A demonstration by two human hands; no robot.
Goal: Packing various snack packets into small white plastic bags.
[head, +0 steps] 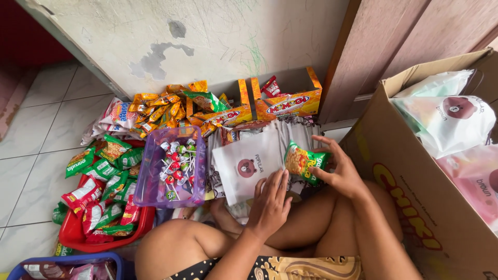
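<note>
I sit cross-legged on a tiled floor. My left hand (270, 205) rests flat on the lower edge of a white gift bag (249, 168) printed with a brown bear face; it lies on a stack of similar bags. Just right of that bag, my right hand (340, 171) grips a small green snack packet (302, 162). The packet touches the bag's right edge.
A purple plastic basket (150, 176) holds several lollipops. A red basket (78, 238) at left holds green and red snack packets. Orange snack packets and open orange display boxes (290, 101) line the wall. A large cardboard box (415, 207) of filled bags stands at right.
</note>
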